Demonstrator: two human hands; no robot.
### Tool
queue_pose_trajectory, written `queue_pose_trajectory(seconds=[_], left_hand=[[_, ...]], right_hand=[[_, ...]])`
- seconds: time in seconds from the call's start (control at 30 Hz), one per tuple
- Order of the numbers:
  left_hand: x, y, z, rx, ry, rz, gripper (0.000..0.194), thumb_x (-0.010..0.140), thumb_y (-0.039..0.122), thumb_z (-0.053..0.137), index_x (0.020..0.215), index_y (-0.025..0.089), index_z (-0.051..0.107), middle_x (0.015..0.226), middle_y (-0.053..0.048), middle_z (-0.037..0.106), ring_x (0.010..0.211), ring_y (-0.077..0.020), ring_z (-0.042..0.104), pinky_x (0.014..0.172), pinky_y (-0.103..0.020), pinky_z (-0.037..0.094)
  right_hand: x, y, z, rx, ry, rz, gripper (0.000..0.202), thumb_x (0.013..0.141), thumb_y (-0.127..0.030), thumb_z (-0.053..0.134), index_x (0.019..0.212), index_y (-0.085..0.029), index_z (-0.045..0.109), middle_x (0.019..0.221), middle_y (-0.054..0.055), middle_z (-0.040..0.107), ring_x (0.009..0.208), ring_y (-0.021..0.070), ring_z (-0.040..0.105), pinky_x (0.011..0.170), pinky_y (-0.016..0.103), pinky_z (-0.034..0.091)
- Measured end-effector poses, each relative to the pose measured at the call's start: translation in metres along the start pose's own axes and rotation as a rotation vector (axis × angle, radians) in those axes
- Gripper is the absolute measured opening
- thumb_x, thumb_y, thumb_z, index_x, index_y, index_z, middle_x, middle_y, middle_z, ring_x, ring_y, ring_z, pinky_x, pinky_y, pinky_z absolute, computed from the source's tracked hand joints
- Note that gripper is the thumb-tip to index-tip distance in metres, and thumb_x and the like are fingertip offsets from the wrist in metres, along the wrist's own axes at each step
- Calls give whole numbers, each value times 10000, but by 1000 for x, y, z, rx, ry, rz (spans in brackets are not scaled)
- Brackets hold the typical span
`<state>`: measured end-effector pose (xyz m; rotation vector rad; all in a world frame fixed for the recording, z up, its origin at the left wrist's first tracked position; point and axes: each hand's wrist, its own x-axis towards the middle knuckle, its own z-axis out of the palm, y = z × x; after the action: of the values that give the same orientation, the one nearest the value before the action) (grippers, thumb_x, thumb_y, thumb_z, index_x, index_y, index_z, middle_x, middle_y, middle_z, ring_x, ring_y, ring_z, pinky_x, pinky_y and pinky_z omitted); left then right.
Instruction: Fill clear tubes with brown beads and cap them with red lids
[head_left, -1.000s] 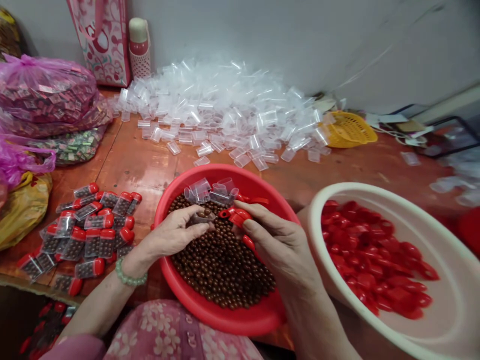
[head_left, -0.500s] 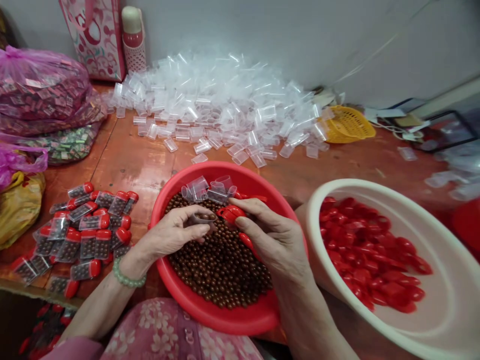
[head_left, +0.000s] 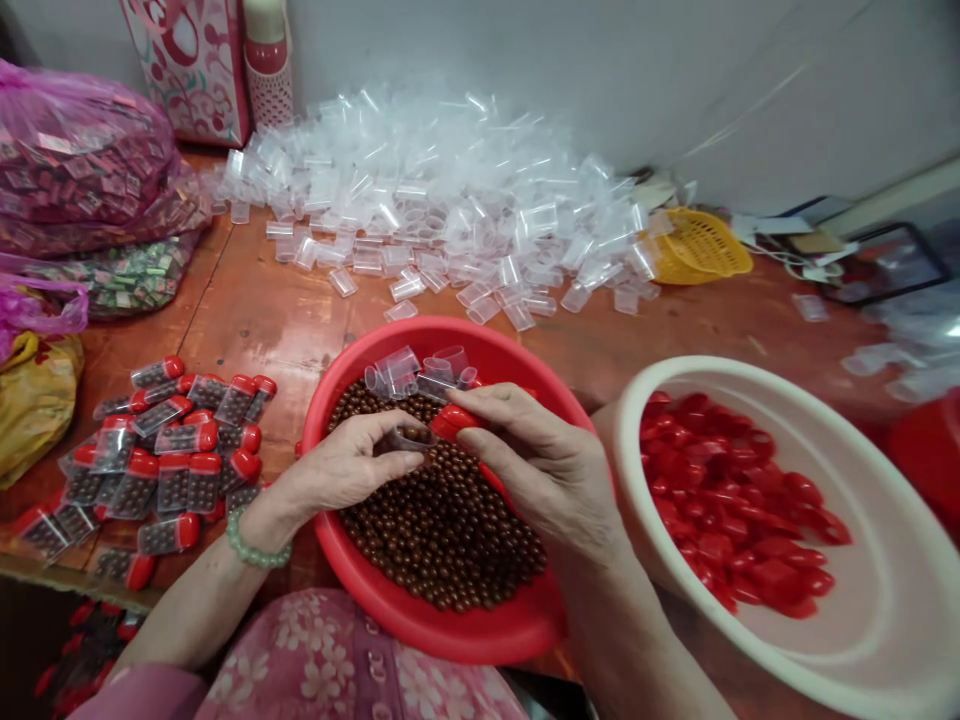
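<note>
Over the red basin (head_left: pixel 450 640), my left hand (head_left: pixel 352 462) pinches a clear plastic container (head_left: pixel 406 437), its mouth turned to the right. Close to that mouth, my right hand (head_left: pixel 540 460) grips a red plastic cap (head_left: pixel 454 422) between thumb and fingers. A small gap seems to separate cap and container. Brown beads (head_left: pixel 450 545) fill much of the basin below. Several clear empty tubes (head_left: pixel 397 372) lie on the beads at the far side. Another red piece (head_left: pixel 495 482) shows under my right palm, partly hidden.
Left of the basin lie several filled, red-capped containers (head_left: pixel 180 440). A white basin (head_left: pixel 885 600) with red caps (head_left: pixel 720 480) stands at the right. Behind are a heap of clear tubes (head_left: pixel 450 210), a yellow basket (head_left: pixel 701 250), purple bags (head_left: pixel 82 170) and a bottle (head_left: pixel 268 70).
The red cap in my right hand has shifted slightly left and turned, closer to the clear container. My left hand stays nearly still. The whole view has tilted a little.
</note>
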<state>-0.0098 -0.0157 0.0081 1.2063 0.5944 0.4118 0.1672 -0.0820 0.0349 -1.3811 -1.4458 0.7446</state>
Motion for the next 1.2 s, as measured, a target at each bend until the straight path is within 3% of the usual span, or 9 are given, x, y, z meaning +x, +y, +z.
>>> queue_pose_trajectory(seconds=[0.27,0.53,0.7,0.9,1.03,1.2], left_hand=[[2,-4,-1,56,-37,62,331,840,219,606,1163,155,643,1143,-57,670,1090,-206,569,1017,-351,389],[1,-2,-2,84,-10,-6,202,830,204,597,1016,139,641,938,-35,654,883,-156,569,875,-317,426],[1,2,0,29,39,-30,167,825,193,611,983,152,641,861,-11,638,804,-124,560,827,-286,431],[1,2,-1,-142,-6,-44,173,786,151,639,958,149,660,868,-18,667,823,-131,590,858,-301,445],[-1,-1,-1,-233,-38,-11,277,726,212,724,994,156,680,906,-18,672,853,-134,576,857,-285,429],[-2,-7,-4,-301,-88,-69,376,725,311,748,1047,141,654,801,-10,614,740,-116,558,734,-267,442]], right_hand=[[14,-9,7,-219,-153,-229,328,881,-158,615,1173,-290,682,954,44,678,870,154,658,737,285,566],[7,-9,-9,-319,-180,-224,316,866,-130,627,1148,-259,688,950,53,669,850,142,663,728,262,561],[-1,-7,-22,-339,-108,-171,275,838,-163,672,1092,-256,720,943,50,702,828,153,674,713,267,560],[0,-5,5,-75,108,-12,245,854,-194,661,1071,-289,722,980,15,729,897,155,680,845,319,551],[2,-5,27,35,99,-2,221,838,-195,678,1032,-284,733,968,11,736,908,158,678,844,326,556],[1,0,35,63,153,-17,219,813,-163,691,1001,-264,740,924,10,736,859,145,679,804,309,565]])
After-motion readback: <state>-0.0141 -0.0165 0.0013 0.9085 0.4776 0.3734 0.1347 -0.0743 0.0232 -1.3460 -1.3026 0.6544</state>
